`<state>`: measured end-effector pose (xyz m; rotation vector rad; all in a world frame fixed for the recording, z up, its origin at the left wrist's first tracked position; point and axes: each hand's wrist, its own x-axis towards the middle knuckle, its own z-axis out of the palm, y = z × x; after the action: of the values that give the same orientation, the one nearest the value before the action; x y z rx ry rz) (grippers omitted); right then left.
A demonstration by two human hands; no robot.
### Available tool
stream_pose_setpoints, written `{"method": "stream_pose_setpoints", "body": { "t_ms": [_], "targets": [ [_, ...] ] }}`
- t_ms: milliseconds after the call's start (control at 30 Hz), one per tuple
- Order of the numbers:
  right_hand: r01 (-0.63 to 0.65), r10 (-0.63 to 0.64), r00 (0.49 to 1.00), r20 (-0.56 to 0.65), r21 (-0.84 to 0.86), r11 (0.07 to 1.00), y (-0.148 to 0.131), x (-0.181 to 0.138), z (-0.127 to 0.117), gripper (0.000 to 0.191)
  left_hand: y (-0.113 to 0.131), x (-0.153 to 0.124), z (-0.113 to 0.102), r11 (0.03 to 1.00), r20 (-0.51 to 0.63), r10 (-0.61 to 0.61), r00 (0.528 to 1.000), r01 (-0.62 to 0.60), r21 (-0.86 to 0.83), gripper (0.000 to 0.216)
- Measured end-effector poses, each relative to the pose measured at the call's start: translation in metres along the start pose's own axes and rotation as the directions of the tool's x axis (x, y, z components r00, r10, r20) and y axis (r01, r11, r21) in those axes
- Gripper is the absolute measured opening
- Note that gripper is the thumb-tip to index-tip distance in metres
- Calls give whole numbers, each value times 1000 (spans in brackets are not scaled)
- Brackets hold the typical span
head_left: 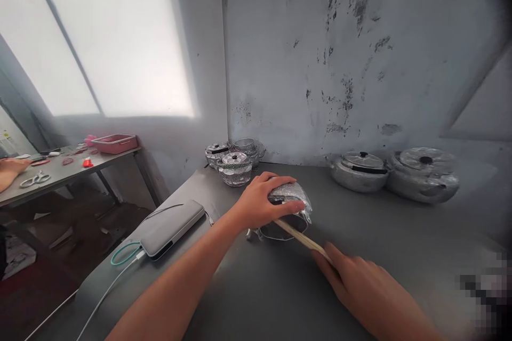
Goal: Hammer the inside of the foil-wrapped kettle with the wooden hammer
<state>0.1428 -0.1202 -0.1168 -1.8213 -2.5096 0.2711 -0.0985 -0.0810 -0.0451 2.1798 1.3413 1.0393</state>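
Observation:
My left hand is closed over a silver metal pot, its thumb and fingers spread across the outside. The pot lies tipped on the grey table, its dark mouth facing me. My right hand grips a thin wooden stick. The stick's far end reaches up to the pot's mouth, under my left hand; its tip is hidden. Small silver knobs or feet show at the pot's lower left.
Silver lidded pots stand at the back left, and two larger ones, a flatter pot and a rounder pot, at the back right. A grey power bank with cables lies left. A side table holds scissors, a pink basket and another person's hand.

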Motion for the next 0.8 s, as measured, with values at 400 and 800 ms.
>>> {"method": "stream_pose_setpoints", "body": {
  "t_ms": [400, 800],
  "targets": [
    [-19, 18, 999, -35, -29, 999, 2, -2, 7, 41, 4, -1, 6, 998, -32, -13, 999, 15, 66, 57],
    [-33, 34, 998, -60, 15, 999, 3, -5, 7, 44, 3, -1, 4, 999, -23, -17, 1000, 19, 51, 55]
  ]
}}
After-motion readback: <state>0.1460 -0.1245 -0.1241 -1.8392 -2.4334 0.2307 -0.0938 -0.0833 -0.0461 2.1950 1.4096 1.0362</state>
